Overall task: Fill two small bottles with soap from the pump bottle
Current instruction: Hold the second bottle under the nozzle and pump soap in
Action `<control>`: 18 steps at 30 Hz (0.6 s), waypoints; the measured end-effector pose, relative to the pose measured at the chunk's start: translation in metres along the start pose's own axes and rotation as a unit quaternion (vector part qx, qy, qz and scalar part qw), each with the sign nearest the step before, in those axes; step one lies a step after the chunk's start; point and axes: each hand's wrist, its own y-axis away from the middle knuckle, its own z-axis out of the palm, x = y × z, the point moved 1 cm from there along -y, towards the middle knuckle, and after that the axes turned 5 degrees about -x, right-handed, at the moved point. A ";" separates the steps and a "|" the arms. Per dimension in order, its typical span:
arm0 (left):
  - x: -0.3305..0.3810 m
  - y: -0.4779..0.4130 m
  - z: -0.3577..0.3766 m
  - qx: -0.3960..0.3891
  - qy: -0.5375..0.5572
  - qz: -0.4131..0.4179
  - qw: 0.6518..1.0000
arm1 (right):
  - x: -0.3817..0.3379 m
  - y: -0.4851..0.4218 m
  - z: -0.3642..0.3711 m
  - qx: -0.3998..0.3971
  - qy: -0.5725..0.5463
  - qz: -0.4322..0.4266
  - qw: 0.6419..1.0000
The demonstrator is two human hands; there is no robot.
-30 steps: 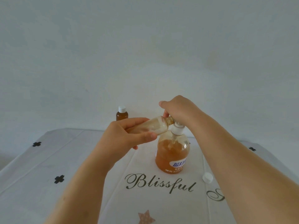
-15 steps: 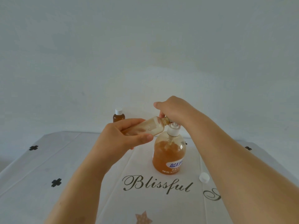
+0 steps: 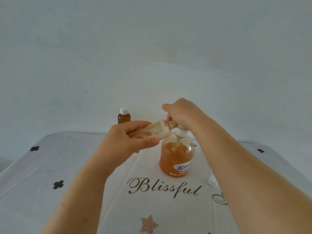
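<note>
Filling at the pump.
Left hand [image 3: 128, 139] grips tilted small clear plastic bottle [image 3: 155, 131]; right hand [image 3: 182, 112] clasps amber pump bottle [image 3: 175, 154] head.

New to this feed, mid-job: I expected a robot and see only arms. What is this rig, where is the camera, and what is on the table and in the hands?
There is no machine: these are a person's two bare hands. Every picture comes from one wide-angle camera worn on the head, looking forward and down. The left hand grips a small open bottle, tilted on its side, its neck up against the top of the pump bottle. The right hand is curled over that pump top, hiding the spout. The pump bottle stands on a white tablecloth printed "Blissful" and holds amber soap. Behind stands a second small bottle, brown, with its white cap on. A loose white cap lies to the right, partly hidden by the right forearm.
</note>
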 end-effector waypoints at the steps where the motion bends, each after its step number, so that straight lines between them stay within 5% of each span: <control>1: 0.000 0.000 0.000 -0.001 0.001 0.002 1.000 | 0.000 0.000 0.000 0.000 0.000 0.000 1.000; 18: 0.005 0.004 0.000 0.009 0.009 0.021 1.000 | -0.012 0.009 -0.012 0.004 0.025 -0.003 1.000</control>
